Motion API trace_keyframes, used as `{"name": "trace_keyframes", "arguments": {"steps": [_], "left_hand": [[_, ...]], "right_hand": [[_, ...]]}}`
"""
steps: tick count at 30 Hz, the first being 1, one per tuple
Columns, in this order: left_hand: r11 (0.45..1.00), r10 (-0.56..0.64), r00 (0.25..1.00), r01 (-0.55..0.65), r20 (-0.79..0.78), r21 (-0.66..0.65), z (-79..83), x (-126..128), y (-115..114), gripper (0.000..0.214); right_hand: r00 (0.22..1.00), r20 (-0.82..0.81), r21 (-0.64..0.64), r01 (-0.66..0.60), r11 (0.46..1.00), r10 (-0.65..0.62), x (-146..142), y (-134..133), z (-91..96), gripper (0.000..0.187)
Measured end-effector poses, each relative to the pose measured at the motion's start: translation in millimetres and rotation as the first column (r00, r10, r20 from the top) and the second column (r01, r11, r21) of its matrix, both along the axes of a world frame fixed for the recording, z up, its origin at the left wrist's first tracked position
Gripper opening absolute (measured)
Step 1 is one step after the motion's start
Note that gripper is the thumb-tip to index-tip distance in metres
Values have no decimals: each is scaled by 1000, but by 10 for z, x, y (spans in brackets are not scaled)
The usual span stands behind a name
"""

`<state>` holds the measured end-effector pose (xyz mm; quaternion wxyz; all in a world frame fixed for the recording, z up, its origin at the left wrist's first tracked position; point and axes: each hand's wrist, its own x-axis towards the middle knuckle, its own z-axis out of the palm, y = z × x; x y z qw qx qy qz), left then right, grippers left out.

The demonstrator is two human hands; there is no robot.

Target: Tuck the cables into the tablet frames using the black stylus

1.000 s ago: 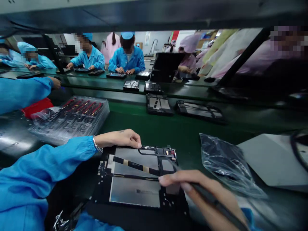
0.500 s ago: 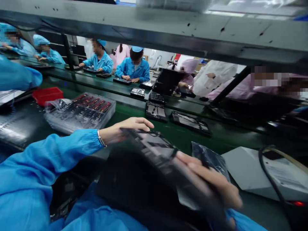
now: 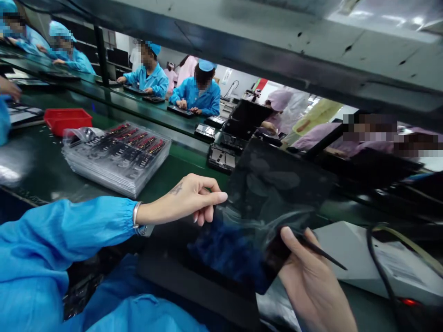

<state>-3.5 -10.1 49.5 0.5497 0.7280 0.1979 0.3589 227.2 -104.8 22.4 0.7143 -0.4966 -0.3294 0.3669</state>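
A tablet [image 3: 263, 207] is tilted up off the bench with its dark glossy screen facing me. My right hand [image 3: 311, 276] grips its lower right corner, thumb on the glass, and also holds a thin black stylus-like tool [image 3: 321, 252]. My left hand [image 3: 187, 200], in a blue sleeve with a bracelet, touches the tablet's left edge with its fingertips, fingers loosely extended.
A stack of clear trays with small parts [image 3: 117, 154] lies left on the green bench [image 3: 173, 170], a red bin [image 3: 67, 120] behind it. Opened tablets [image 3: 221, 157] lie further along. A white box [image 3: 363, 258] with a black cable [image 3: 380, 267] sits right. Several workers sit opposite; a shelf [image 3: 277, 50] hangs overhead.
The tablet lay open-side up on the bench; it has been lifted and turned over, screen now toward me. My right hand shifted to its lower corner, my left to its edge.
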Motion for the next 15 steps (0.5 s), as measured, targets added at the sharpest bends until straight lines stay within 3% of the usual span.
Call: {"name": "trace_keyframes", "arguments": {"steps": [5, 8, 15], "left_hand": [[977, 43, 999, -40, 10, -210, -153, 41, 99, 46], [941, 77, 996, -88, -45, -327, -193, 60, 119, 44], [915, 86, 990, -122, -110, -385, -237, 77, 151, 38]], "right_hand": [[981, -182, -139, -99, 985, 73, -62, 24, -23, 56], [963, -263, -203, -108, 973, 52, -52, 45, -60, 54], [967, -247, -224, -122, 967, 64, -42, 67, -114, 53]]}}
